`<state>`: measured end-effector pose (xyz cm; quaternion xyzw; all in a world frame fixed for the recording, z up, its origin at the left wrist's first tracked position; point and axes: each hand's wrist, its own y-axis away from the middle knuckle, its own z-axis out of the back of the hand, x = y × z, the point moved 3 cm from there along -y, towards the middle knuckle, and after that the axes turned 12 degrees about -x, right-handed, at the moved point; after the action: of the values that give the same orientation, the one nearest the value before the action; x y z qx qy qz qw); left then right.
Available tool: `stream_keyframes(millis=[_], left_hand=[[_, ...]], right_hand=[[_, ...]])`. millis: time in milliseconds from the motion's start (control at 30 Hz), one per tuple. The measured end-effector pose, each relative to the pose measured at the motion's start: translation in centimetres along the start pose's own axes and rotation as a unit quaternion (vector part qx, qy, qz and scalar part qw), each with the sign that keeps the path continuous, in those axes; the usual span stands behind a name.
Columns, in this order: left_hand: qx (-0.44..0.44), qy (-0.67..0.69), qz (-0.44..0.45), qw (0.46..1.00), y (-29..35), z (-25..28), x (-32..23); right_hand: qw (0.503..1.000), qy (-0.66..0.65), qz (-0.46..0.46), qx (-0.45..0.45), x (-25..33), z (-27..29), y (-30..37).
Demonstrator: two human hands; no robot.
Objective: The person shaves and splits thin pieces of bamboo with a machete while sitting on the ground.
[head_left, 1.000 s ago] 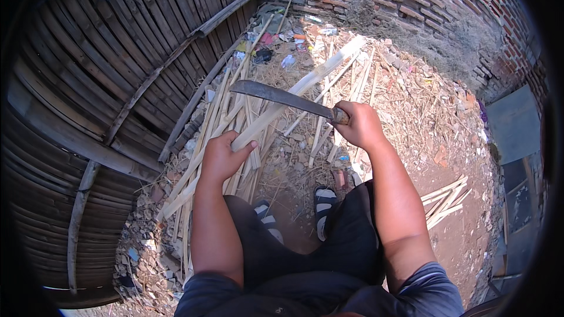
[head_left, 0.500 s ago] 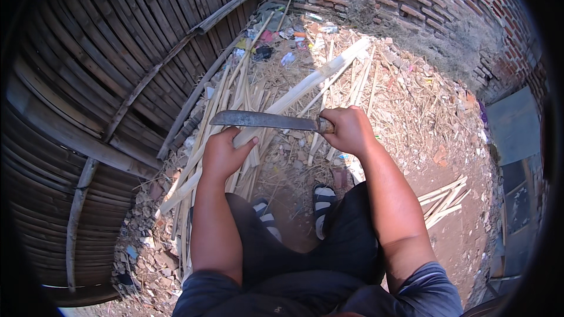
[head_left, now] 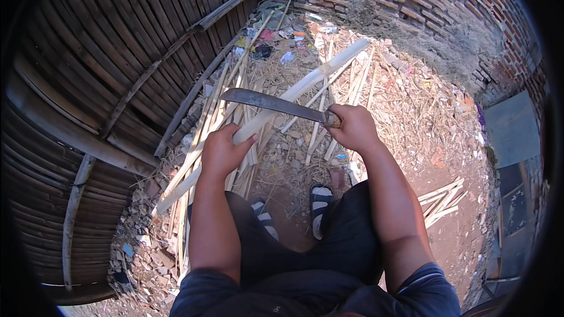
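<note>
My right hand [head_left: 353, 127] is closed round the wooden handle of a machete [head_left: 273, 103]. Its dark, broad blade points left and slants up toward its tip, lying across a long pale bamboo pole [head_left: 311, 78] in the picture; whether it touches the pole I cannot tell. My left hand [head_left: 222, 151] grips that pole below the blade, thumb along its near side. The pole runs diagonally from the lower left to the upper right, with a joint ring in its far half.
Split bamboo strips [head_left: 202, 147] lie along the left, and a small bundle of strips [head_left: 442, 201] rests on the dirt at right. A slatted bamboo wall [head_left: 132, 53] rises at left, a brick wall [head_left: 411, 0] at the back. Rubble, shavings and litter surround my sandalled feet [head_left: 320, 205].
The machete blade has swung so its tip sits higher and farther along the pole, away from my left hand. My left hand keeps its hold on the pole.
</note>
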<state>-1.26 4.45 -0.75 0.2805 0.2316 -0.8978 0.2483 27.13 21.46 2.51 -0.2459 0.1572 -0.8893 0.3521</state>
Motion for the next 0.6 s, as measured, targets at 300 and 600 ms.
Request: stream_keyframes(millis=[300, 600], left_hand=[[-0.036, 0.0, 0.017, 0.999, -0.1, 0.8, 0.7], [-0.027, 0.018, 0.024, 0.999, -0.1, 0.6, -0.4]], right_hand=[[0.994, -0.018, -0.106, -0.029, -2.1, 0.4, -0.7], [0.994, 0.0, -0.104, -0.045, -2.7, 0.8, 0.0]])
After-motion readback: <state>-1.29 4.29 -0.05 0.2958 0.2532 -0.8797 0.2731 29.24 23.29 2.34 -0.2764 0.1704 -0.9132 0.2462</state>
